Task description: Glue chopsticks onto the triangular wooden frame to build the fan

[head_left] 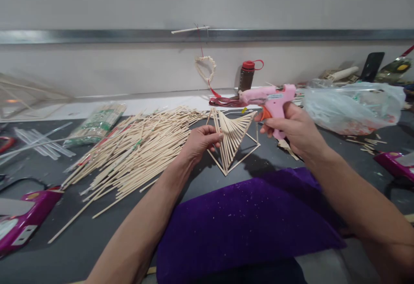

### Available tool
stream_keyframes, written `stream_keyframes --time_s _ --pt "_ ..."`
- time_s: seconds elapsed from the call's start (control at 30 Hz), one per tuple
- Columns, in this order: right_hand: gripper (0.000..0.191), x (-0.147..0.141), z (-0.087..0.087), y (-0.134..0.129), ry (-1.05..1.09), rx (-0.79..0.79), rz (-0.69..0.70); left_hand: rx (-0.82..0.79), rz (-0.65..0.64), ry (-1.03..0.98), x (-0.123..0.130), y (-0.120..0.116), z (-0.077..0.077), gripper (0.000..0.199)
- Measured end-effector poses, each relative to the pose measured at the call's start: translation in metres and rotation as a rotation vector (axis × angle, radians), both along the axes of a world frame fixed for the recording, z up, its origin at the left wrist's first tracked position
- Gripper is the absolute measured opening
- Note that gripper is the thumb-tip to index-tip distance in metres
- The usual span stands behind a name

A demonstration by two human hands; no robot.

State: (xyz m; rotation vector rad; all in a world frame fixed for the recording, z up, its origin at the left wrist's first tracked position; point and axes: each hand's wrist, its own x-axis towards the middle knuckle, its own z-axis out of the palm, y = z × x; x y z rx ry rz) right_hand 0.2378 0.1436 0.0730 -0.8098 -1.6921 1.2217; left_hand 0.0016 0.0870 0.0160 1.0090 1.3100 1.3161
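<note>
My right hand (293, 126) is wrapped round the handle of a pink glue gun (270, 96), a finger by its orange trigger. Its nozzle points left, above a frame of wooden sticks (231, 139). Many thin sticks fan across the frame in a twisted surface, with straight sticks forming its outer edges. My left hand (207, 139) pinches the left side of this frame between thumb and fingers. Whether a separate loose stick is in that pinch, I cannot tell.
Loose wooden sticks (139, 150) lie heaped at the left, beside a bagged bundle (97, 122) and clear glue sticks (40, 141). A purple cloth (249, 228) covers the near edge. Behind stand a red-capped bottle (246, 77) and a plastic bag (352, 105).
</note>
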Motion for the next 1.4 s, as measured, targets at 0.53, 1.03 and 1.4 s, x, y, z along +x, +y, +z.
stream_keyframes --time_s 0.53,1.03,1.4 --pt "0.022 -0.023 0.008 -0.005 -0.427 0.628 -0.173 0.000 0.009 -0.007 0.002 0.001 0.001 0.016" --pt "0.024 -0.030 -0.007 -0.004 -0.511 0.733 -0.225 0.001 0.030 -0.001 0.004 0.001 -0.002 0.016" --pt "0.025 -0.035 -0.007 -0.005 -0.534 0.712 -0.229 0.006 0.033 -0.004 0.003 0.002 -0.003 0.018"
